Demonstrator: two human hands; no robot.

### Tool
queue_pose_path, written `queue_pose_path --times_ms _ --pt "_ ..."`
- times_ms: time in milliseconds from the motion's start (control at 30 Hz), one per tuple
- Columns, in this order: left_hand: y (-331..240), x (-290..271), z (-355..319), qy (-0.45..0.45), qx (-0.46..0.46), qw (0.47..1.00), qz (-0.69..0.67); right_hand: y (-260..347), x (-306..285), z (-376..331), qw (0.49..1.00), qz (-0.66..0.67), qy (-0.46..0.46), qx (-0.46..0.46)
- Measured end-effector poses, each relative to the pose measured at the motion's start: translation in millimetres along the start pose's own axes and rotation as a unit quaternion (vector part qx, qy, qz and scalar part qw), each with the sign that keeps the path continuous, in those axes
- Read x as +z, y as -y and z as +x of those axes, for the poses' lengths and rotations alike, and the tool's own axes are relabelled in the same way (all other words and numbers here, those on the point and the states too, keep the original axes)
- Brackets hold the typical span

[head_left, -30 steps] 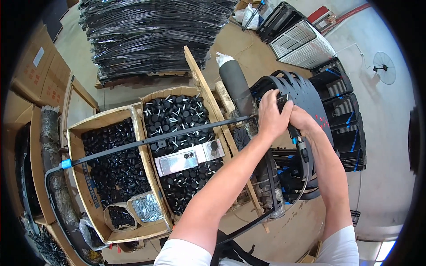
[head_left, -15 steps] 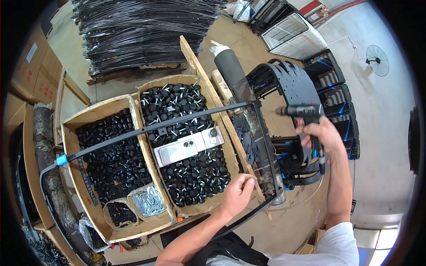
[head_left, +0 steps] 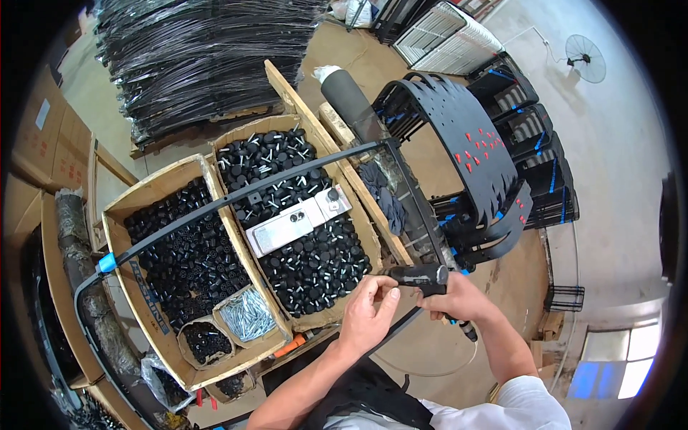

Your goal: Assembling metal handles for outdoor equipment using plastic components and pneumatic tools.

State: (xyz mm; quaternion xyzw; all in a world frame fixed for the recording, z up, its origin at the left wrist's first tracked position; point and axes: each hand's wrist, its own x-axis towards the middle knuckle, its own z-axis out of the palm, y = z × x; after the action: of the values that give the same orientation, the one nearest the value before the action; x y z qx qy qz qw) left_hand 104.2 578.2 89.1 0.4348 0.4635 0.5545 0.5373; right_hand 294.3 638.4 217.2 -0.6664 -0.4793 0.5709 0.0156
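Jutting leftward from right grip (head_left: pixel 462 298), black power driver (head_left: pixel 414 275), beside left grip (head_left: pixel 367 317)

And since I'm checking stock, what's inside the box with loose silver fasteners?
Black plastic caps, with silver fasteners and small black parts at the near end. A black frame bar covers some caps; lower layers are mostly hidden.

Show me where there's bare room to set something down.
Mostly bare floor shows between the wrapped black stack and white wire rack; another patch lies between the curved black panel and small black wire grid. The parts boxes are crowded, with a phone and black frame overlapping them in view.
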Motion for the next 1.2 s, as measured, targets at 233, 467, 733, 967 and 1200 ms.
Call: queue_pose_path --times_ms 233,467,733,967,1200 --pt "4 -15 -51 0.074 -0.107 0.991 -0.002 -40 42 -18 0.999 -0.035 -0.009 -0.033" --pt "15 -37 -95 0.159 -0.320 0.911 -0.205 -61 101 -58 0.969 -0.201 -0.091 -0.112" --pt "10 -46 -133 0.179 -0.448 0.858 -0.175 -110 157 -94 0.943 -0.276 -0.107 -0.151" --pt "11 -31 -157 0.127 -0.451 0.873 -0.136 -143 173 -93 0.922 -0.289 -0.120 -0.230" --pt "8 -19 -163 0.068 -0.417 0.900 -0.110 -154 161 -79 0.911 -0.264 -0.111 -0.297"
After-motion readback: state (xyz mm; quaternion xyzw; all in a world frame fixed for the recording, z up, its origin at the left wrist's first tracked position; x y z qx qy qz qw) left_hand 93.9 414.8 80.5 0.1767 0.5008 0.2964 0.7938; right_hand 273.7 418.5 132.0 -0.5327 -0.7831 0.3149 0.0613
